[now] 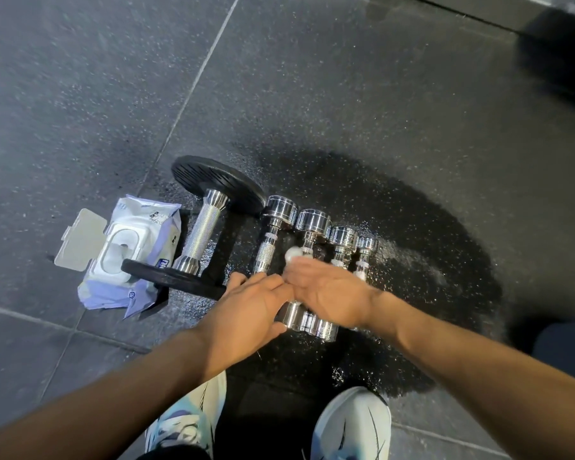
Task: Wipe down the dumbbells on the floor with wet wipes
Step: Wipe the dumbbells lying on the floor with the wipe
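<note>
Head view: right hand (329, 290) sits over the handle of the second chrome dumbbell (312, 224) in the row, palm turned up and left, blurred. A small white wad, the wet wipe (293, 254), shows at its fingertips, pressed against that handle. Fingers look curled around wipe and bar, but the blur hides how tightly.

Left hand (246, 307) lies flat and unclenched, fingers extended, touching the right hand's fingers. It covers the near end of the first chrome dumbbell (273, 234); whether it grips anything I cannot tell.

Four chrome dumbbells lie side by side on the dark speckled rubber floor (346, 94), shrinking to the right: third chrome dumbbell (342, 244), then smallest chrome dumbbell (365, 250). Near chrome heads (309, 322) poke out below the hands.

Just left of the row: large dumbbell with black plates and knurled steel handle (203, 237). Its near plate overlaps the white-and-lilac wet wipe pack (130, 257), flip lid (80, 240) open, lying on the floor.

White and blue trainers (352, 423) at bottom of view, either side of a tile seam.
</note>
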{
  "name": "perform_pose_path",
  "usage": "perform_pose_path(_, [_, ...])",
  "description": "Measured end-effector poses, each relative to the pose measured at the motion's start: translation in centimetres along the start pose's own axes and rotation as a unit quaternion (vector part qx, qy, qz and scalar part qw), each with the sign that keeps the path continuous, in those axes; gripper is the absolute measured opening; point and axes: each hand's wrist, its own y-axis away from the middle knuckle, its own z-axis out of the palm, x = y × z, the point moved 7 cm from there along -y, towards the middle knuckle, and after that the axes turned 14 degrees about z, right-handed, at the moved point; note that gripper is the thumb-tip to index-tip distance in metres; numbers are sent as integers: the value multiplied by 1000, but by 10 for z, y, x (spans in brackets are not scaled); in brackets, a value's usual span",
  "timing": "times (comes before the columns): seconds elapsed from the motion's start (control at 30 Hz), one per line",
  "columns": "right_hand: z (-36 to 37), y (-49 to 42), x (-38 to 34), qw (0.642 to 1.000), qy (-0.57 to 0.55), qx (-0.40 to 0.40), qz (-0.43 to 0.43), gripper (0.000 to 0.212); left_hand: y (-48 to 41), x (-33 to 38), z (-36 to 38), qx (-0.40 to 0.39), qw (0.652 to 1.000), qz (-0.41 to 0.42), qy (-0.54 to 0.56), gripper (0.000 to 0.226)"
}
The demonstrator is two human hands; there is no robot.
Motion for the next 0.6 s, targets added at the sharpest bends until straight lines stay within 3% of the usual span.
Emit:
perform_pose_path(0.1, [-1, -5, 4, 999, 8, -35, -20, 35, 2, 2, 0, 2, 1000, 0, -15, 52])
perform_pose_path(0.2, [-12, -18, 31, 997, 45, 5, 67, 51, 1, 4, -1, -1, 1000, 3, -28, 47])
perform_pose_path(0.3, [-2, 2, 22, 988, 29, -61, 136, 79, 1, 4, -3, 7, 1000, 3, -19, 45])
perform_pose_path(0.37, [2, 25, 1, 985, -34, -83, 145, 85, 0, 4, -3, 3, 1000, 3, -14, 46])
perform_pose_path(0.47, [2, 43, -15, 965, -144, -87, 200, 70, 2, 3, -3, -1, 1000, 0, -23, 47])
perform_pose_path(0.6, [-27, 38, -30, 910, -255, -42, 324, 47, -2, 3, -5, -13, 1000, 1, -16, 49])
